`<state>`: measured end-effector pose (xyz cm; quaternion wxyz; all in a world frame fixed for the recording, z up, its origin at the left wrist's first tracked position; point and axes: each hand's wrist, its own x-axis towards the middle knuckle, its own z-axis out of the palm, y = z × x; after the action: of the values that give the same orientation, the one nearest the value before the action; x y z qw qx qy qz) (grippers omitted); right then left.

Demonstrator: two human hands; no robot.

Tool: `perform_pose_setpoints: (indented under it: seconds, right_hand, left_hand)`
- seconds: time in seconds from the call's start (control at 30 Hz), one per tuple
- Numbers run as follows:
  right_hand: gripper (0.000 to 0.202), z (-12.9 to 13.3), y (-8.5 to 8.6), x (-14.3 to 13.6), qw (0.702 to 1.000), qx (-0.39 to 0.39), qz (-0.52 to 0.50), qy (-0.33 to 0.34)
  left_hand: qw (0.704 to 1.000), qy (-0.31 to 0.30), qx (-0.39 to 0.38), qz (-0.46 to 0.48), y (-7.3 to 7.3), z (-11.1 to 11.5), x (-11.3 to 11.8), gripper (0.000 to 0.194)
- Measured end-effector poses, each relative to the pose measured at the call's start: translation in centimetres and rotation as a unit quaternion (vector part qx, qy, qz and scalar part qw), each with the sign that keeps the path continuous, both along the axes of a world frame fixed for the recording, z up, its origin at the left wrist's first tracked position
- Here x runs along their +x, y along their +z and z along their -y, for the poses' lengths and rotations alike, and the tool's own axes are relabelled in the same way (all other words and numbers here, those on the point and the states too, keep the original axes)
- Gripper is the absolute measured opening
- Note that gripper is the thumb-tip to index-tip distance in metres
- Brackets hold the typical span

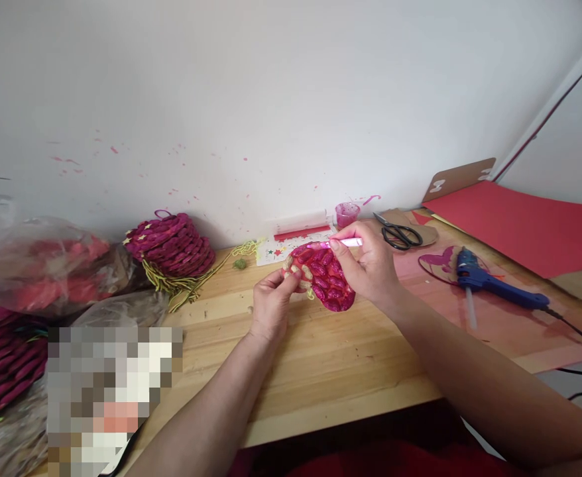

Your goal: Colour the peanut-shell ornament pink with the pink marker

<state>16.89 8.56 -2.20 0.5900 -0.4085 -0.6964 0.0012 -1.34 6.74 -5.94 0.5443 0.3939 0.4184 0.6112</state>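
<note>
A flat craft piece (pixel 335 291) covered in peanut shells is held up over the wooden table. Most of its shells are painted glossy magenta, while a few tan ones (pixel 301 273) at its left end are bare. My left hand (pixel 274 298) pinches that left end between thumb and fingers. In my right hand (pixel 370 265) is a slim paintbrush with a white handle (pixel 350 242), gripped by closed fingers. Its pink-stained tip points left and lies at the upper edge of the piece; whether it touches, I cannot tell.
Behind my hands stand a cup of pink paint (pixel 347 215) and black-handled scissors (pixel 401 235). A blue glue gun (pixel 500 286) with a cord lies right, near red paper sheets (pixel 534 225). A coiled magenta rope bundle (pixel 176 245) and plastic bags (pixel 47 258) crowd the left.
</note>
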Motion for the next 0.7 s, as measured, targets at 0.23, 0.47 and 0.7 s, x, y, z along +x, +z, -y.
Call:
perform_pose_setpoints:
  seconds: [0.23,0.47,0.7]
  right_hand:
    - [0.011,-0.10,0.34,0.51,0.999,-0.015,-0.029,0.006]
    - [0.010,0.06,0.89,0.79,0.998,-0.037,-0.048,0.022]
    - [0.010,0.11,0.96,0.68,0.998,-0.041,-0.049,0.023]
  left_hand:
    - [1.000,-0.019,0.003,-0.004,-0.05,0.09,-0.07,0.032]
    - [1.000,-0.015,0.002,0.000,0.01,0.07,-0.13,0.032]
    - [1.000,-0.026,0.008,-0.009,-0.17,0.04,-0.17,0.033]
